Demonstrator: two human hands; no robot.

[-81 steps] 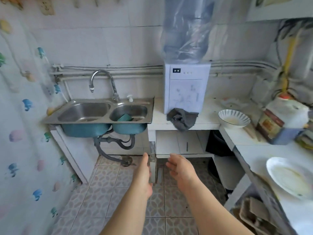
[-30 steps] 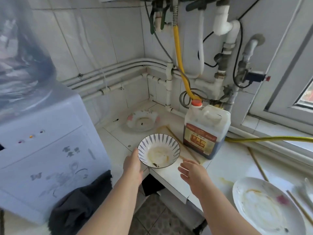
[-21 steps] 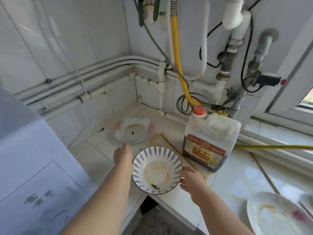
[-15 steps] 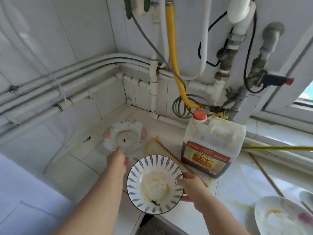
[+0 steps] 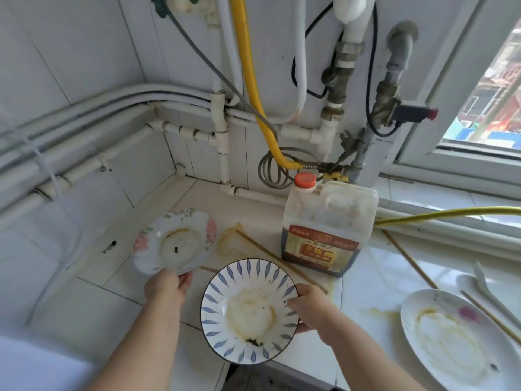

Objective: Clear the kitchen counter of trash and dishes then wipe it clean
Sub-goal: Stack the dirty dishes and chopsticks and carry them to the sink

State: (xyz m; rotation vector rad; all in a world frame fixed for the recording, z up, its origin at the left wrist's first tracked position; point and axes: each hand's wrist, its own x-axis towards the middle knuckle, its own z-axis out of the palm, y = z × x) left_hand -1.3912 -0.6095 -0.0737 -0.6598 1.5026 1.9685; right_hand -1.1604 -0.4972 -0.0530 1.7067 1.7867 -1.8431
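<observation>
My right hand (image 5: 311, 307) grips the right rim of a dirty white bowl (image 5: 249, 310) with blue leaf marks and holds it tilted over the counter's front edge. My left hand (image 5: 166, 286) grips the near rim of a flowered plate (image 5: 174, 241), which looks tipped up off the white tiled counter (image 5: 93, 292). A chopstick (image 5: 270, 258) lies in a yellowish spill behind the bowl. At the right sits a dirty white plate (image 5: 451, 342) with chopsticks (image 5: 490, 314) and a white spoon (image 5: 479, 280) beside it.
A plastic jug (image 5: 327, 227) of dark liquid with an orange cap stands by the wall. Pipes, a yellow hose (image 5: 253, 88) and valves crowd the corner. A window (image 5: 490, 88) is at the right. A small dark bit (image 5: 110, 246) lies on the tiles at the left.
I turned from the sink to the counter corner. My right hand took the blue-leaf bowl and lifted it; my left hand let go of its rim and moved to the flowered plate.
</observation>
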